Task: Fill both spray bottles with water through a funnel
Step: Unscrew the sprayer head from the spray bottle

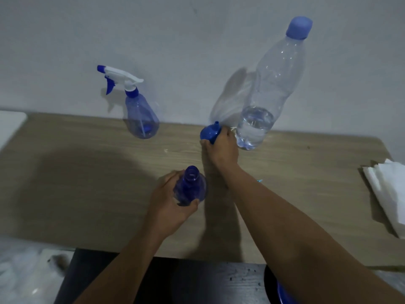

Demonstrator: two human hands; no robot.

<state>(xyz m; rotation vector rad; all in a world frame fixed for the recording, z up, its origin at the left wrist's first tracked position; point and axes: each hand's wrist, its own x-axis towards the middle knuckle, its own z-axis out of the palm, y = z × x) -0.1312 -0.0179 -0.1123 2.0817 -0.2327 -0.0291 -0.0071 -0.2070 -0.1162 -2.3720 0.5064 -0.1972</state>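
My left hand grips an uncapped blue spray bottle standing near the middle of the wooden table, its open neck facing up. Farther back, my right hand is closed on a small blue funnel, spout pointing up, at table level. Just right of that hand stands a tall clear water bottle with a blue cap, water filling its lower part. A second blue spray bottle with a white and blue trigger head stands at the back left by the wall.
A stack of white paper napkins lies at the table's right edge. A white object sits at the far left. The wall runs right behind the bottles. A dark surface lies below the table's front edge.
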